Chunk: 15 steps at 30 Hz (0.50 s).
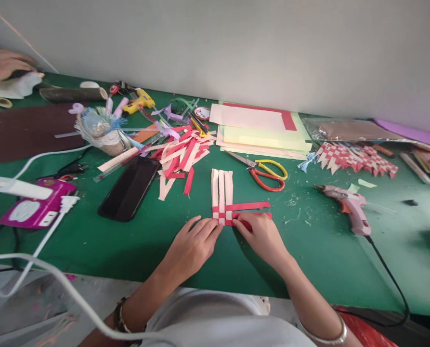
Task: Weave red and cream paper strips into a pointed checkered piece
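On the green table before me lies a small woven piece (220,215) of cream and red paper strips. Its cream strips (222,188) point away from me, and a red strip (251,206) runs out to the right. My left hand (195,243) lies with fingers stretched out, fingertips on the weave's lower left edge. My right hand (263,236) pinches a lower red paper strip at the weave's right side; the hand covers most of that strip. Scissors (268,176) with yellow and red handles lie beyond the right hand.
Loose paper strips (182,152) are heaped behind a black phone (130,188). Paper sheets (261,130) lie at the back. A pink glue gun (348,205) rests at right near finished woven pieces (357,158). White cables and a magenta power strip (37,205) occupy the left. Another person's hand (7,65) shows far left.
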Each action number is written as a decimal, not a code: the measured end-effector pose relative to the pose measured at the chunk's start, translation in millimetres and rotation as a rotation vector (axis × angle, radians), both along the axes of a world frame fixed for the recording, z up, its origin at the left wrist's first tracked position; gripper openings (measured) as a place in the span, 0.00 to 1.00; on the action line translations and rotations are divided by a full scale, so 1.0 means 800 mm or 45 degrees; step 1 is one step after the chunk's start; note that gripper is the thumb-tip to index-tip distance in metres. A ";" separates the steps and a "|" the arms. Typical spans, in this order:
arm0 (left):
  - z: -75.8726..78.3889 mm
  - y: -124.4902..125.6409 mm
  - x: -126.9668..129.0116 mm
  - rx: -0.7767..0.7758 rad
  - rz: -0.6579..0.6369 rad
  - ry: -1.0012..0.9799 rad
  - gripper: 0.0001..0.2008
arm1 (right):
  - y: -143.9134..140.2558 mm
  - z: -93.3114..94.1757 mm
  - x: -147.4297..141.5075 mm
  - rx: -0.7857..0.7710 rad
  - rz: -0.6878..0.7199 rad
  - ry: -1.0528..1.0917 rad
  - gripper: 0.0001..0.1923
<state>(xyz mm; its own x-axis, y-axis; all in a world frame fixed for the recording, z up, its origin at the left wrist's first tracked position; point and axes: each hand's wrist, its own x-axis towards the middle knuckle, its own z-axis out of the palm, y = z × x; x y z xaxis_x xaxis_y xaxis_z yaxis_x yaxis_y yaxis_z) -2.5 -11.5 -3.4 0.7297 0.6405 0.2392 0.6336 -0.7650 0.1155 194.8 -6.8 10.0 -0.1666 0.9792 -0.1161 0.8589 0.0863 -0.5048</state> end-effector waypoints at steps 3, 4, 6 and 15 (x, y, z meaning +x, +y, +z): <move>-0.001 0.001 -0.003 -0.023 -0.002 -0.051 0.16 | 0.001 0.001 0.004 -0.012 -0.003 -0.011 0.15; -0.001 0.003 -0.004 -0.042 0.003 -0.077 0.16 | 0.001 0.002 0.005 -0.018 0.007 -0.019 0.15; 0.001 0.008 -0.004 -0.103 0.036 -0.120 0.15 | 0.003 0.003 0.007 -0.026 0.036 -0.040 0.15; -0.005 0.037 0.026 -0.188 0.135 0.102 0.23 | 0.011 0.003 0.012 -0.061 0.115 -0.104 0.14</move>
<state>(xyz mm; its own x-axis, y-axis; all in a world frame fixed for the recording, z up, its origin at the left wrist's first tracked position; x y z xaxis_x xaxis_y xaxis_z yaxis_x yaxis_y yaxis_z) 18.4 18.1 -7.0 0.6694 0.7385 0.0809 0.7213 -0.6721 0.1672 204.4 2.2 12.4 -0.2416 0.9537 -0.1794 0.8872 0.1422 -0.4389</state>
